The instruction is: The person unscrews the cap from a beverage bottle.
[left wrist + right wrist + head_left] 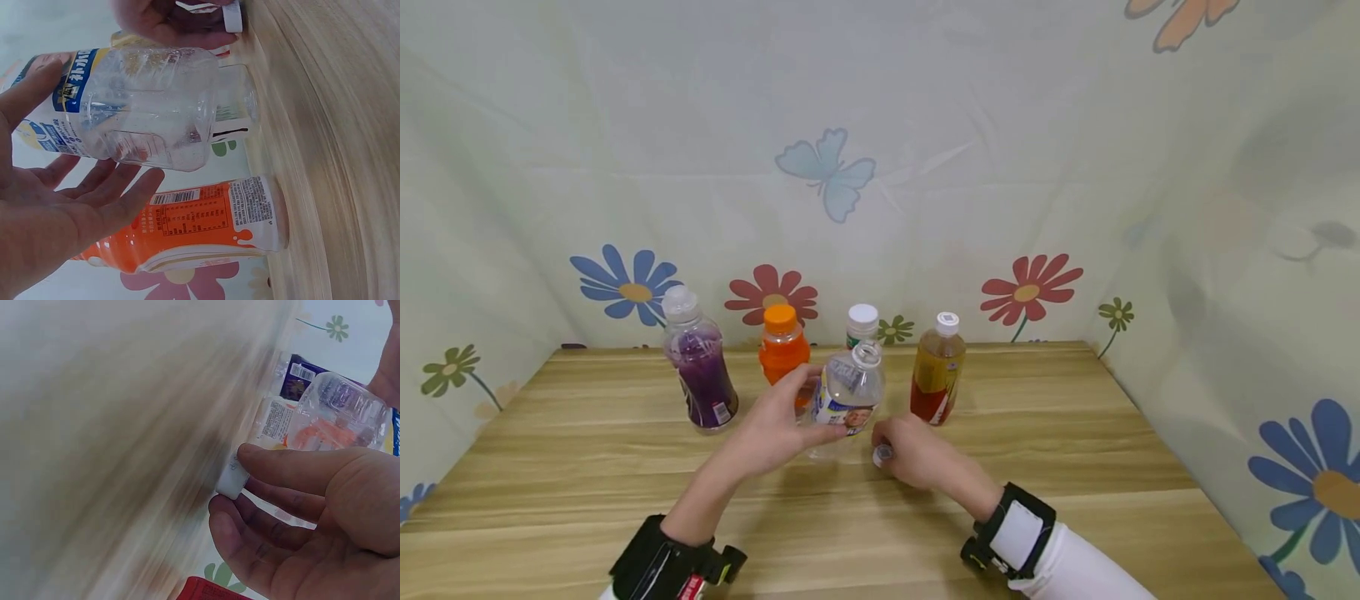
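Observation:
My left hand (pixel 775 427) grips a clear, see-through plastic bottle (pixel 859 385) with a blue and white label. Its mouth is uncapped, and it tilts slightly, with its base (pixel 203 109) raised off the table in the left wrist view. To the right of it, my right hand (pixel 917 452) pinches a white bottle cap (pixel 233 478) between thumb and fingers, low at the tabletop. Behind the held bottle stand an orange bottle (pixel 782 346) with an orange cap and a small white-capped bottle (pixel 862 320), partly hidden.
A purple drink bottle (pixel 706 375) stands at the left of the wooden table (pixel 1037 517). At the right, just beyond my right hand, is a bottle of amber drink (pixel 937 371) with a white cap. A flower-printed cloth (pixel 925 208) hangs behind the table.

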{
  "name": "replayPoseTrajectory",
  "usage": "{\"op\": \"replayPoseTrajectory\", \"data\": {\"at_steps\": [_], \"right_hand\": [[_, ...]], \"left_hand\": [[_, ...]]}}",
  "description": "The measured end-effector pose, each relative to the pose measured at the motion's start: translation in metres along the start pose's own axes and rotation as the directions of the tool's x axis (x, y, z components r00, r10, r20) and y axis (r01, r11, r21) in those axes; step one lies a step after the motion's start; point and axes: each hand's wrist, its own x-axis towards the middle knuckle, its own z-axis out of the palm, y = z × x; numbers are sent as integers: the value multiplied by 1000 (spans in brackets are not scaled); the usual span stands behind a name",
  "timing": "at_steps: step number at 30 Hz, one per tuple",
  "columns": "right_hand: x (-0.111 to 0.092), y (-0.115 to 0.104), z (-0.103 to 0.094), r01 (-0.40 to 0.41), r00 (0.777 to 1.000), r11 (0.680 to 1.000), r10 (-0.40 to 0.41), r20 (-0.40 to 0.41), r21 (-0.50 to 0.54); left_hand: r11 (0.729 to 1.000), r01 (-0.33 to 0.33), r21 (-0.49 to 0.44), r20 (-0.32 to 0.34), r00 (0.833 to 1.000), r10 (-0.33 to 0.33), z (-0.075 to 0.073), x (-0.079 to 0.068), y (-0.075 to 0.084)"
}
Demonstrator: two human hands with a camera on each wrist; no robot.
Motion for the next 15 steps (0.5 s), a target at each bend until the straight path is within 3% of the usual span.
{"op": "replayPoseTrajectory", "data": {"at_steps": [11, 15], "right_hand": [[6, 4, 7, 36, 999, 998, -37, -28, -50], [3, 3, 3, 9, 1000, 1000, -9, -11, 6]], "left_hand": [[997, 3, -74, 25, 1000, -1, 5, 3, 2], [998, 2, -68, 30, 1000, 0, 6, 3, 2]]}}
